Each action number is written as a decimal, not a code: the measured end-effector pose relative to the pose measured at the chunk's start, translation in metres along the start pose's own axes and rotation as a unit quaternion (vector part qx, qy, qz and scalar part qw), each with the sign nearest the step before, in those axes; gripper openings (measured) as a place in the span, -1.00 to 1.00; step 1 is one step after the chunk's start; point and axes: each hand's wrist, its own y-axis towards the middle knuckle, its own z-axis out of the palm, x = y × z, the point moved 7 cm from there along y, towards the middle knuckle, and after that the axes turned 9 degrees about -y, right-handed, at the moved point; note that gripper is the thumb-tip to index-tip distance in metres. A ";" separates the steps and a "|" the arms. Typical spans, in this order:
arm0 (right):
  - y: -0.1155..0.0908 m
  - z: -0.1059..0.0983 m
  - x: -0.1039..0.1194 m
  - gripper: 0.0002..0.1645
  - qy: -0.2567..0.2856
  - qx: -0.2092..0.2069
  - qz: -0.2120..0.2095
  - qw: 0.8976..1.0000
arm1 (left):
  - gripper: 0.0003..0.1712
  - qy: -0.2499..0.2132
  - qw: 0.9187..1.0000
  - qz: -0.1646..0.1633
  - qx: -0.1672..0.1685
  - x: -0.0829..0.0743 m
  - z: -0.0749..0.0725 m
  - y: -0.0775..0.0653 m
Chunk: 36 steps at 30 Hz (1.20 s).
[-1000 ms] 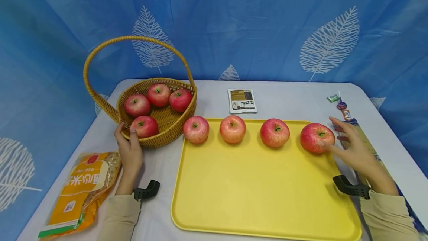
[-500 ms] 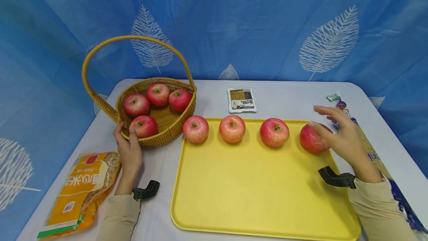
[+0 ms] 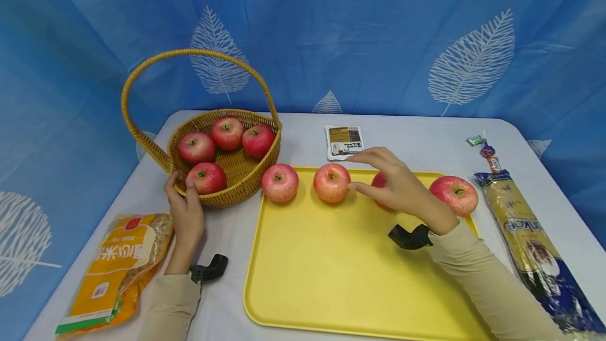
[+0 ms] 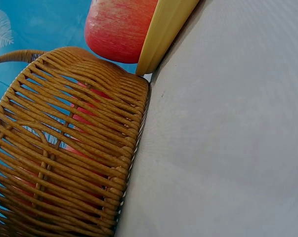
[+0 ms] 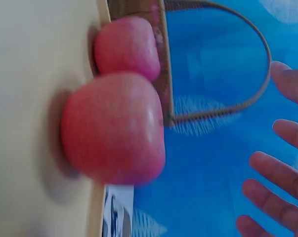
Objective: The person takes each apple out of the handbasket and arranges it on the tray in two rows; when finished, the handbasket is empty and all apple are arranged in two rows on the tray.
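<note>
A wicker basket [image 3: 243, 186] with a tall arched handle stands at the left and holds several red apples, one of them the apple [image 3: 206, 178] by its near rim. My left hand [image 3: 187, 220] grips that rim, thumb on top. The left wrist view shows the woven basket side [image 4: 64, 143]. Over the yellow tray [image 3: 326, 278] my right hand [image 3: 402, 186] hovers with fingers spread. Its fingertips are just right of a pinkish apple [image 3: 332, 183]; the right wrist view shows this apple [image 5: 114, 128] apart from the fingers. The hand partly covers another apple [image 3: 380, 180].
More apples sit along the tray's far edge: one at the left [image 3: 280, 183] beside the basket, one at the right corner [image 3: 453, 195]. A small packet [image 3: 344, 142] lies behind the tray. An orange bag [image 3: 115, 272] lies left, a long blue-gold package [image 3: 530, 241] and sweets [image 3: 487, 150] right.
My right hand has moved left from the rightmost apple, across the tray, to beside the pinkish apple, its fingers still spread. My left hand stays at the basket rim.
</note>
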 end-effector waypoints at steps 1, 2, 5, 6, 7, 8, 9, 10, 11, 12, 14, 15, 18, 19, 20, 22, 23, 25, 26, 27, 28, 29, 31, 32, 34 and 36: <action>0.004 0.007 0.005 -0.45 -0.003 0.012 -0.009 1.000 | -0.41 0.000 1.000 0.001 0.001 -0.001 0.001 0.000; 0.008 0.013 0.010 -0.46 -0.008 0.021 -0.017 1.000 | -0.41 0.000 1.000 0.001 0.002 -0.001 0.001 0.001; 0.022 0.032 0.029 -0.50 -0.027 0.032 -0.058 0.997 | -0.42 -0.003 1.000 0.003 0.005 -0.003 0.003 0.001; 0.026 0.038 0.036 -0.48 -0.035 0.031 -0.077 0.996 | -0.42 -0.003 1.000 0.003 0.005 -0.003 0.003 0.001; 0.030 0.045 0.043 -0.47 -0.047 0.029 -0.096 0.994 | -0.42 -0.005 1.000 0.003 0.006 -0.003 0.003 0.001; 0.034 0.051 0.050 -0.46 -0.056 0.025 -0.114 0.992 | -0.43 -0.005 1.000 0.003 0.005 -0.003 0.003 0.001; 0.038 0.058 0.057 -0.44 -0.063 0.024 -0.129 0.989 | -0.43 -0.005 1.000 0.003 0.005 -0.003 0.003 0.001; 0.042 0.064 0.064 -0.42 -0.066 0.026 -0.140 0.988 | -0.43 -0.005 1.000 0.002 0.005 -0.003 0.003 0.000; 0.046 0.071 0.070 -0.42 -0.071 0.031 -0.146 0.986 | -0.43 -0.005 1.000 0.001 0.006 -0.003 0.003 0.000; 0.051 0.078 0.076 -0.40 -0.073 0.038 -0.150 0.985 | -0.43 -0.005 1.000 0.001 0.005 -0.002 0.003 0.000; 0.061 0.093 0.088 -0.38 -0.070 0.056 -0.153 0.984 | -0.43 -0.002 1.000 0.000 0.002 -0.002 0.001 0.000; 0.067 0.101 0.093 -0.37 -0.070 0.067 -0.154 0.983 | -0.42 -0.002 1.000 0.000 0.001 -0.002 0.000 0.000; 0.082 0.123 0.105 -0.36 -0.069 0.094 -0.158 0.981 | -0.42 -0.002 1.000 0.001 -0.002 -0.001 -0.001 0.000; 0.086 0.129 0.108 -0.36 -0.068 0.100 -0.158 0.980 | -0.42 -0.003 1.000 0.002 -0.002 -0.001 -0.001 0.000; 0.090 0.135 0.110 -0.36 -0.072 0.104 -0.155 0.980 | -0.42 -0.005 1.000 0.002 -0.001 -0.001 -0.001 0.000; 0.097 0.145 0.113 -0.37 -0.078 0.110 -0.144 0.980 | -0.42 -0.007 1.000 0.003 0.000 0.000 -0.001 -0.001; 0.101 0.149 0.113 -0.37 -0.083 0.113 -0.136 0.981 | -0.41 -0.007 1.000 0.002 0.001 0.000 -0.001 -0.001; 0.107 0.155 0.114 -0.38 -0.094 0.118 -0.120 0.981 | -0.41 -0.009 1.000 -0.001 0.001 0.000 -0.001 -0.002; 0.110 0.158 0.115 -0.39 -0.098 0.120 -0.112 0.982 | -0.41 -0.009 1.000 -0.002 -0.001 0.000 -0.002 -0.003; 0.113 0.160 0.115 -0.40 -0.098 0.122 -0.105 0.982 | -0.41 -0.007 1.000 -0.003 -0.002 0.000 -0.002 -0.002; 0.116 0.162 0.115 -0.40 -0.098 0.123 -0.098 0.983 | -0.41 -0.005 1.000 -0.003 -0.003 0.000 -0.003 -0.002; 0.120 0.165 0.115 -0.41 -0.095 0.126 -0.092 0.983 | -0.41 -0.005 1.000 -0.002 -0.004 0.000 -0.003 -0.002; 0.126 0.170 0.115 -0.41 -0.088 0.134 -0.081 0.984 | -0.41 -0.004 1.000 0.001 -0.005 -0.001 -0.004 -0.001; 0.129 0.173 0.114 -0.40 -0.085 0.140 -0.076 0.984 | -0.41 -0.003 1.000 0.002 -0.004 -0.002 -0.004 0.000; 0.134 0.180 0.111 -0.39 -0.081 0.155 -0.067 0.982 | -0.41 -0.004 1.000 0.003 -0.001 -0.002 -0.003 -0.001; 0.138 0.185 0.109 -0.36 -0.070 0.170 -0.057 0.981 | -0.41 -0.004 1.000 0.002 0.003 -0.001 -0.001 -0.001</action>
